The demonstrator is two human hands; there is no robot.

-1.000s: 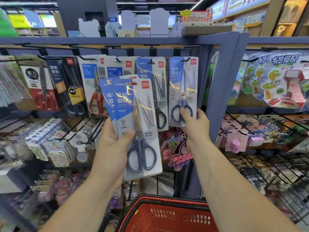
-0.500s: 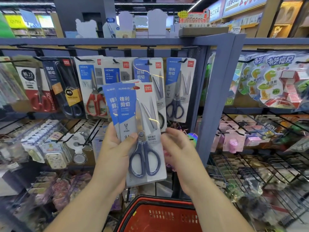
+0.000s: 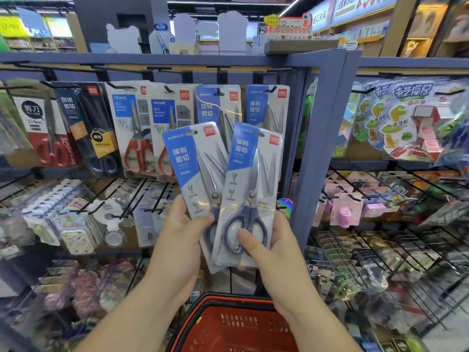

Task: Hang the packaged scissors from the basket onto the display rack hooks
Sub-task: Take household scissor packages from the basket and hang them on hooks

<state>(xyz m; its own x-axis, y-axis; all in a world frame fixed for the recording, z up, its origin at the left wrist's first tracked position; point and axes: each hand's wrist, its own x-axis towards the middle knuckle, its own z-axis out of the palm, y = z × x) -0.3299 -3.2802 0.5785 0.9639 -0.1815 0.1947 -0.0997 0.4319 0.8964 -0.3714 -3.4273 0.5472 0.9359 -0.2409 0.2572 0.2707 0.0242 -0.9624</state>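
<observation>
A: Hands?
B: Both closed: left hand [image 3: 177, 240] grips one scissors pack [image 3: 186, 161], thumb across front; right hand [image 3: 275, 252] pinches a second pack [image 3: 245, 171] at the handles.
A: Location?
B: Fanned, overlapping low, before the rack hooks [image 3: 218, 92], above the red basket [image 3: 233, 325].

Blue panels with white lettering on pale grey card, red logo squares and navy handles [image 3: 250, 217] mark the nearer scissors pack [image 3: 248, 158] and the pack behind it [image 3: 187, 158]. The basket [image 3: 243, 336] is red, patterned with slot rows. The rack frame [image 3: 327, 123] is slate blue, its hooks [image 3: 218, 92] black; hanging scissors [image 3: 138, 156] have red grips.
</observation>
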